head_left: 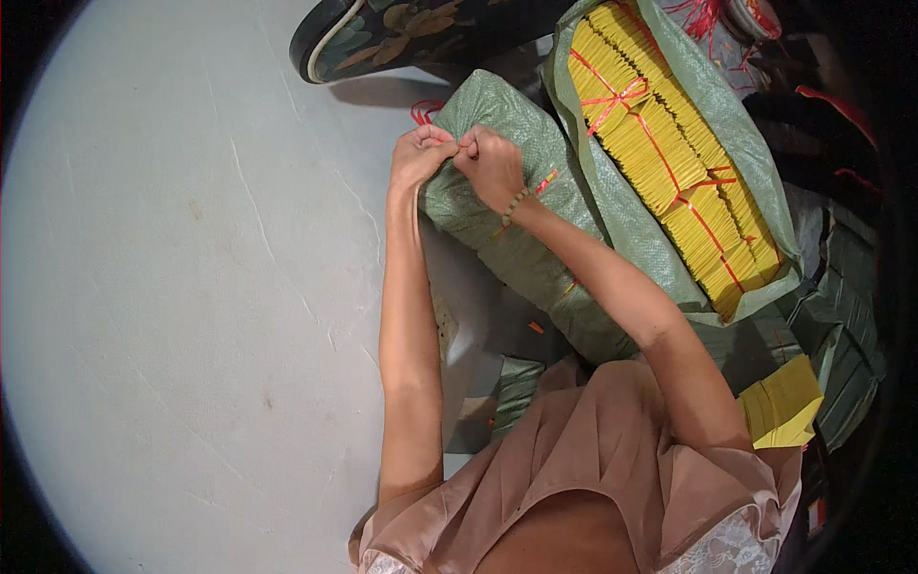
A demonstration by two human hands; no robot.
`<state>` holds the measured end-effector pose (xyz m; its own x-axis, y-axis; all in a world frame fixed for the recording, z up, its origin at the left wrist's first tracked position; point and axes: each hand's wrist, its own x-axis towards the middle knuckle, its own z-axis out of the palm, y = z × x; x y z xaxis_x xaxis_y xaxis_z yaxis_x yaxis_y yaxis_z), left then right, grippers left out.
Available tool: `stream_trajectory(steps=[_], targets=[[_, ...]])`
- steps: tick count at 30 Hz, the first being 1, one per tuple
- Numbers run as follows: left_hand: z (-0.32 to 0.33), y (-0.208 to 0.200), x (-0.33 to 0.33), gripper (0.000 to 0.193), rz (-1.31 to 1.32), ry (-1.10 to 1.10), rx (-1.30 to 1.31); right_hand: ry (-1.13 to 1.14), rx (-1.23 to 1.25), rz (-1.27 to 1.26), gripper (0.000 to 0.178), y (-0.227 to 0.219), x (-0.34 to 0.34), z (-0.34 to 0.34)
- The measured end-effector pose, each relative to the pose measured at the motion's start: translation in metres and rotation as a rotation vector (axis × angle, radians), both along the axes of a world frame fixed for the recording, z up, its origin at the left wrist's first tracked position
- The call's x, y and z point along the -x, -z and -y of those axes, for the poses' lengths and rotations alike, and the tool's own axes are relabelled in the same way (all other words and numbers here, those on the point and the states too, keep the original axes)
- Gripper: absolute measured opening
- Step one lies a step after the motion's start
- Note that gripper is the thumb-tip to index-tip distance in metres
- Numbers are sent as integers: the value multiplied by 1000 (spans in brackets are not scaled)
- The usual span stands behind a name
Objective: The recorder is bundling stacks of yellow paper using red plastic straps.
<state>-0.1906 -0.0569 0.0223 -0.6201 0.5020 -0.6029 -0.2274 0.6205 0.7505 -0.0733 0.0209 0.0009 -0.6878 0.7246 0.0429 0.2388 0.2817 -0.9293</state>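
Observation:
A full green woven sack (564, 230) lies in front of me, its far end gathered. At that end my left hand (421, 156) and my right hand (492, 167) meet, both closed in a pinch. Thin red string (463, 145) shows between their fingertips, and each hand seems to grip part of it. More red string (426, 112) loops out beyond my left hand. My right wrist wears a beaded bracelet (515, 206) and rests just over the sack. The exact crossing of the string is hidden by my fingers.
To the right, an open green sack (765, 182) holds yellow paper bundles (660, 143) tied with red ribbon. A dark patterned padded object (421, 38) stands at the far edge. Folded green sacks (841, 335) and a yellow packet (784, 402) lie at right. A pale wall-like surface (191, 287) fills the left.

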Motion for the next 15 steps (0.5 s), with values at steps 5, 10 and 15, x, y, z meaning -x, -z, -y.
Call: stream_trajectory(steps=[5, 10, 15], targets=[[3, 2, -2, 10, -3, -11, -49, -27, -62, 16, 11, 2, 2, 1], [-6, -3, -6, 11, -4, -29, -39, -121, -167, 37, 14, 14, 6, -4], [-11, -3, 6, 15, -87, 149, 170, -134, -116, 82, 16, 13, 6, 0]])
